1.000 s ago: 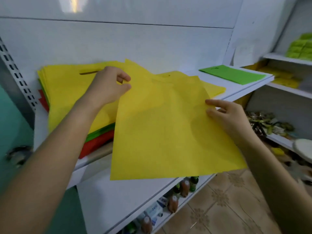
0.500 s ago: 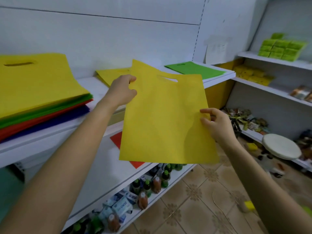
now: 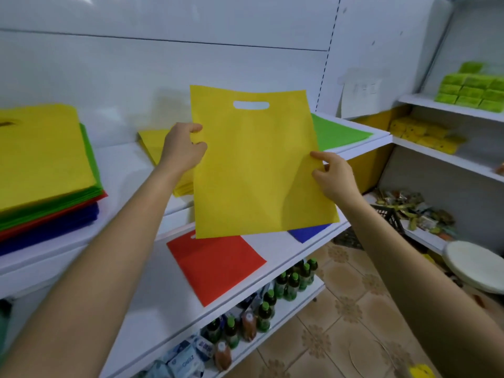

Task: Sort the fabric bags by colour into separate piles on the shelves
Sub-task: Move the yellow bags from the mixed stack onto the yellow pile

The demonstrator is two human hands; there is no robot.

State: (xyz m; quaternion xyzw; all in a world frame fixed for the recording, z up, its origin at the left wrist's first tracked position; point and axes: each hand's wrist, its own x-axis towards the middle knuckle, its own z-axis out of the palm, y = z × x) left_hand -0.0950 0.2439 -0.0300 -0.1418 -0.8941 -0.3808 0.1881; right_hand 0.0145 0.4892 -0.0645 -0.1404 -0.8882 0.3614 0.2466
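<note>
I hold a yellow fabric bag point(image 3: 256, 170) upright in the air in front of the shelves. My left hand point(image 3: 182, 148) pinches its left edge and my right hand point(image 3: 331, 175) pinches its right edge. Behind it on the upper shelf point(image 3: 125, 165) lies a small yellow pile point(image 3: 152, 143), partly hidden, and a green bag point(image 3: 338, 132) lies further right. A mixed stack point(image 3: 46, 170) with yellow on top, then green, red and blue layers, sits at the far left. On the lower shelf point(image 3: 275, 249) lie a red bag point(image 3: 218, 263) and a blue bag point(image 3: 309, 231).
Drink bottles point(image 3: 286, 285) and cartons stand on the bottom shelf. At the right, side shelves carry green packs point(image 3: 474, 90) and yellow packs point(image 3: 425, 133). A round white stool point(image 3: 474, 264) stands on the tiled floor point(image 3: 341, 323).
The yellow bag has come off the mixed stack and moved right and up, now upright before the yellow pile. The view has swung right, showing the red and blue bags below.
</note>
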